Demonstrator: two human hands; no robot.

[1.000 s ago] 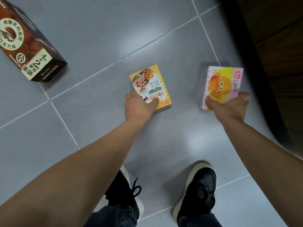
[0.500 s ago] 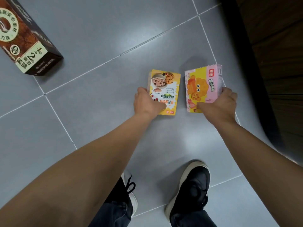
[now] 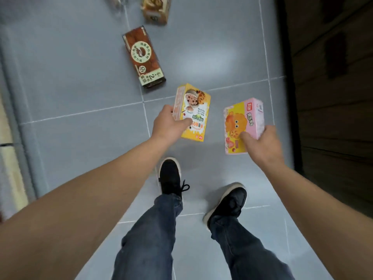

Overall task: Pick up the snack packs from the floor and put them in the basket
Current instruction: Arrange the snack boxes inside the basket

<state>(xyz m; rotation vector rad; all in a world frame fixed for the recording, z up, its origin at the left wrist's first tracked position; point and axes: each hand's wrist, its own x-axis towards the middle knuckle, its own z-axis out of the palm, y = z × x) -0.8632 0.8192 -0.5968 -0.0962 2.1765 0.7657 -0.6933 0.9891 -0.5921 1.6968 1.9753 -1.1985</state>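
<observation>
The left hand (image 3: 167, 124) grips a yellow snack box (image 3: 193, 112) and the right hand (image 3: 260, 145) grips a pink snack box (image 3: 243, 124), both above the grey tiled floor (image 3: 70, 87), with a brown box (image 3: 144, 57) lying beyond.

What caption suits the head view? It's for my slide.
Left hand holds yellow box, right hand pink box.

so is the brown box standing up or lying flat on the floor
Lying flat. The brown box rests on its long side on the grey floor, its round logo panel facing up, untouched by either of the hands.
</observation>
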